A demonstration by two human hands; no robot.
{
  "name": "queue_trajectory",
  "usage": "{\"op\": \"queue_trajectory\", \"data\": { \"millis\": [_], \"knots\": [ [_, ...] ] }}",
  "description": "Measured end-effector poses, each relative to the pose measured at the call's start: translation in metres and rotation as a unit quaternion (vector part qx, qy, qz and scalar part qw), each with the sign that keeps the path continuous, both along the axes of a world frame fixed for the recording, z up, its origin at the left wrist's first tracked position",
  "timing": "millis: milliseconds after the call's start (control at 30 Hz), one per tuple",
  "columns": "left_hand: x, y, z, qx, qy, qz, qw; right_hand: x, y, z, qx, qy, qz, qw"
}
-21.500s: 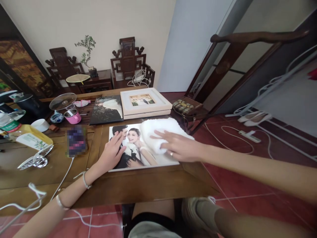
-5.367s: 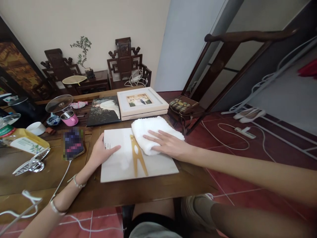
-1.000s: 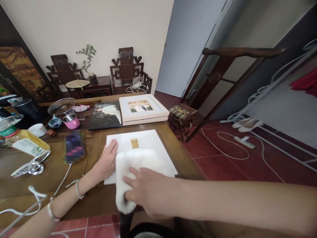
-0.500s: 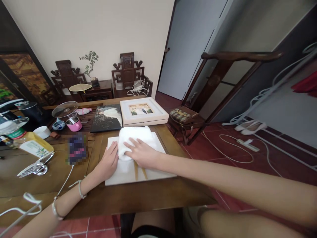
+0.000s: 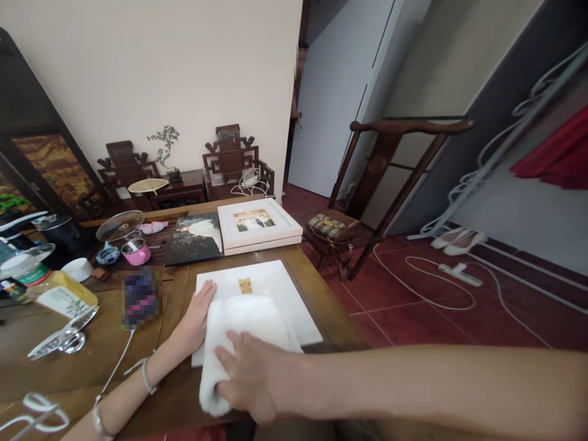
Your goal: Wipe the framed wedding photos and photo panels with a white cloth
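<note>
A white photo board (image 5: 271, 288) lies face down on the wooden table (image 5: 92, 349), its yellow stand strip (image 5: 245, 285) partly showing. My left hand (image 5: 195, 321) lies flat with fingers stretched on the board's left edge. My right hand (image 5: 250, 376) presses and grips a folded white towel (image 5: 239, 331) over the board's near half, at the table's front edge.
Behind the board lie a dark photo print (image 5: 195, 237) and a white framed photo (image 5: 257, 223). A phone (image 5: 140, 298), yellow packet (image 5: 62, 299), pink cup (image 5: 135, 251) and fan (image 5: 119, 225) sit at left. A wooden chair with a bag (image 5: 328, 225) stands right. A person (image 5: 298, 79) stands in the far doorway.
My right hand has pulled the towel from the board's far end back toward me to the near edge. The left hand has stayed on the left edge. The view has tilted upward.
</note>
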State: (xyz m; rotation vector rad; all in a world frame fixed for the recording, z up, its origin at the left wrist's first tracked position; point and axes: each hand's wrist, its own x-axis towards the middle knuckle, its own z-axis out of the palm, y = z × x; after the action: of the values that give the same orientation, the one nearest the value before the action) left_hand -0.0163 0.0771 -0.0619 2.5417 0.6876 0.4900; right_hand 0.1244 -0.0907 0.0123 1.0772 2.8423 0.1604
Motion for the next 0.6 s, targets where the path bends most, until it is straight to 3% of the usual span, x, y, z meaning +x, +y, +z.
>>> {"op": "queue_trajectory", "data": {
  "millis": [133,400,600],
  "knots": [
    [0.003,-0.001,0.005,0.005,0.022,0.008,1.000,0.022,0.015,0.008,-0.012,0.043,-0.069,0.997],
    [0.015,-0.013,0.015,0.055,0.037,0.025,0.997,0.085,0.059,0.000,0.012,0.120,-0.168,0.978],
    [0.026,-0.030,0.030,0.085,0.051,0.009,0.995,0.089,0.097,0.012,-0.033,0.136,-0.209,0.968]
  ]
}}
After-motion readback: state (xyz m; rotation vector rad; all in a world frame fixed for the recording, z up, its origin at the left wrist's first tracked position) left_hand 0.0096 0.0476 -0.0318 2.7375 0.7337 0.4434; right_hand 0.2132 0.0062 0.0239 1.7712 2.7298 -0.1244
